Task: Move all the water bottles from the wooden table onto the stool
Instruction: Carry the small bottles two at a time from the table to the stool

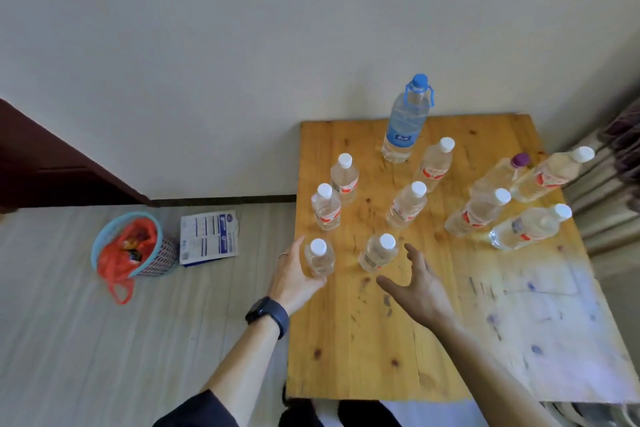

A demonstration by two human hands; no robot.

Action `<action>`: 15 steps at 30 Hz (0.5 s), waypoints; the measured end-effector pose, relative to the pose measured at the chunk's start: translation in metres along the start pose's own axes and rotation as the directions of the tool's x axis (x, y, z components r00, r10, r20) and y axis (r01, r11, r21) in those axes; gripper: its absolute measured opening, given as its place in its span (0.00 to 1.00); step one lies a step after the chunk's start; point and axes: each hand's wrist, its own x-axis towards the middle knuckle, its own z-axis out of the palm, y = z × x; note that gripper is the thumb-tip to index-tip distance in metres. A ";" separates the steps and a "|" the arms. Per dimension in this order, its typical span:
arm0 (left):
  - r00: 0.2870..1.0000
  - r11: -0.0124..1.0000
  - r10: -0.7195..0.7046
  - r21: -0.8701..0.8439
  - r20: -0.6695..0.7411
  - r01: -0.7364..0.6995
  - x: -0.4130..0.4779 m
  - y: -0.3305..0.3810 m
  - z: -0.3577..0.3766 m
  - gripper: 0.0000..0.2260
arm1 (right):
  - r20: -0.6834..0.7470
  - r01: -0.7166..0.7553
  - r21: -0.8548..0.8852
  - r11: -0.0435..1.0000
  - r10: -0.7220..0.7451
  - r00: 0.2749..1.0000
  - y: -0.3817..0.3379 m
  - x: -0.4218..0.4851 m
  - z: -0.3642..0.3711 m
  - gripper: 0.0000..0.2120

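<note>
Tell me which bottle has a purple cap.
The bottle in the right-hand group of four on the table. Its three neighbours and the rest have white caps; the big bottle has blue.

Place type: a home, a plain room.
Wall: bare painted wall point(242, 45), 10 to 1 o'clock; dark skirting point(225, 199) at its foot.
Floor: striped floor point(104, 340), 8 o'clock.
Floor items: woven basket point(166, 253) holding a red plastic bag point(117, 260), 9 o'clock; printed packet point(209, 237) just beside it.
Drapery: pleated curtain point(602, 184), 3 o'clock.
Furniture: stained pine counter point(363, 340), centre; dark wooden panel point(45, 163), 10 o'clock.
</note>
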 end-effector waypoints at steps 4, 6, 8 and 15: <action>1.000 1.000 0.002 -0.009 0.027 -0.001 0.024 -0.004 0.008 0.43 | 0.046 0.049 -0.018 0.999 -0.048 0.998 0.000 0.033 0.011 0.49; 0.998 1.000 0.009 -0.009 0.066 -0.009 0.035 -0.008 0.012 0.42 | 0.073 0.073 0.002 0.997 -0.073 0.995 0.002 0.042 0.017 0.50; 0.996 1.000 0.017 0.002 0.087 -0.017 0.045 -0.014 0.016 0.39 | 0.065 0.076 0.049 0.996 -0.079 0.995 0.003 0.048 0.021 0.46; 0.997 0.991 0.041 0.128 -0.070 -0.032 0.034 -0.018 0.026 0.30 | -0.088 0.044 0.046 0.998 -0.040 0.995 -0.004 0.039 0.030 0.32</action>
